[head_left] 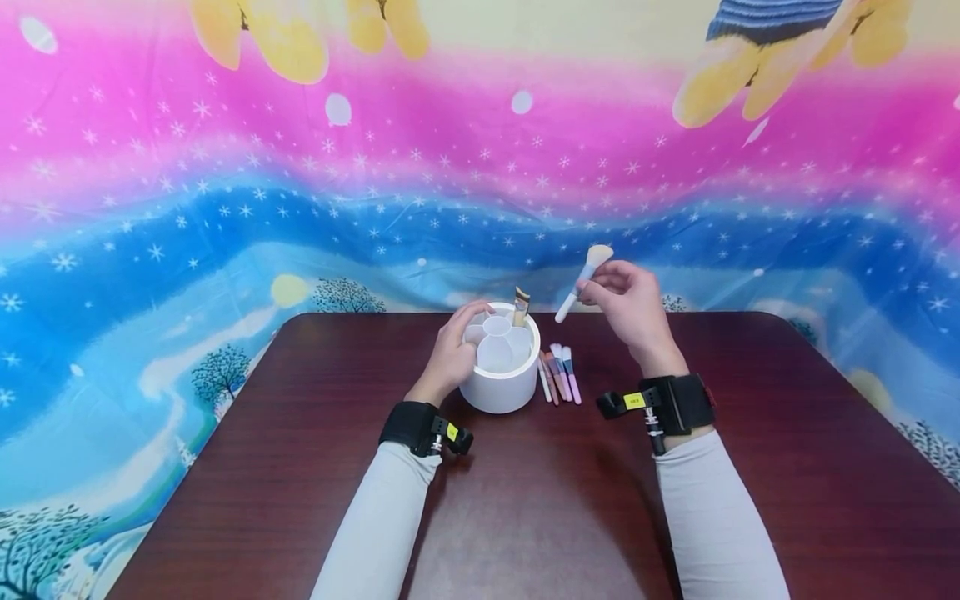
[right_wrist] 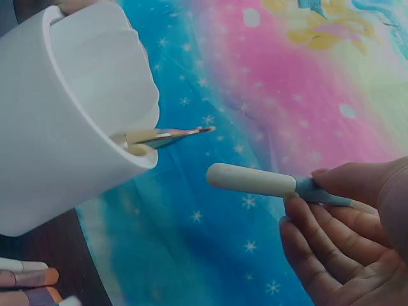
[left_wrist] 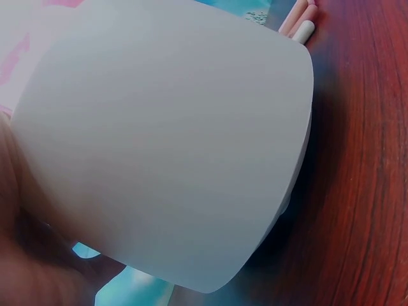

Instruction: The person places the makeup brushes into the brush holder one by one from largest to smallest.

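A white round makeup brush holder (head_left: 498, 392) with inner compartments stands on the table. My left hand (head_left: 450, 354) grips its left side at the rim; in the left wrist view its white wall (left_wrist: 166, 140) hides most of the fingers. Out of one far-right compartment sticks a gold-coloured item, its tip (right_wrist: 185, 132) seen in the right wrist view. My right hand (head_left: 633, 308) pinches a makeup brush (head_left: 573, 289) in the air, right of the holder. The brush has pale bristles at the top and a white handle (right_wrist: 252, 179) pointing down toward the holder's side.
Several makeup brushes (head_left: 558, 375) lie side by side on the table just right of the holder. The dark red wooden table (head_left: 517, 517) ends close behind the holder, where a printed cloth backdrop (head_left: 450, 208) hangs. Each wrist wears a black strap with a camera.
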{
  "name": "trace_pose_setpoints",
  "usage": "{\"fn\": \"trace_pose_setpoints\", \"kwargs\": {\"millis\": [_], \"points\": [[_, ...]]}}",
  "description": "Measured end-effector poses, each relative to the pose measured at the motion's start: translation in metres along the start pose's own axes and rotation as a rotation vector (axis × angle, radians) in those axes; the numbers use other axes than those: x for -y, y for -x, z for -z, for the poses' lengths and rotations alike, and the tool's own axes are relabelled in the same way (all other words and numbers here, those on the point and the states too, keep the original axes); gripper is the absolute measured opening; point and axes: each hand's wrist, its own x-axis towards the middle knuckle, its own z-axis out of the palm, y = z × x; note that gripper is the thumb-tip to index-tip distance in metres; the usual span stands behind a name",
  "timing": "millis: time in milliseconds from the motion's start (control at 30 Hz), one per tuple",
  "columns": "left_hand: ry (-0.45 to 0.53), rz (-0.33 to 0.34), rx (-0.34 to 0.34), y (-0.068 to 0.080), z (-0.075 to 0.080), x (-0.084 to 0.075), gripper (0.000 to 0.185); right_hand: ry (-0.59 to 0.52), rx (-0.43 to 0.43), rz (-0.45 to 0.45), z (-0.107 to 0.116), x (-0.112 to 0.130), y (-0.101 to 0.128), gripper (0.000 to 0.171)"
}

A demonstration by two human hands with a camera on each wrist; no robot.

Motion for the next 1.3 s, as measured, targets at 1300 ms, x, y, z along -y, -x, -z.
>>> {"fn": "trace_pose_setpoints", "kwargs": {"millis": [1300], "points": [[0.006, 0.005, -0.010, 0.000, -0.002, 0.000, 0.066, 0.289, 0.243, 0.184, -0.041, -0.006, 0.008, 0.016]]}}
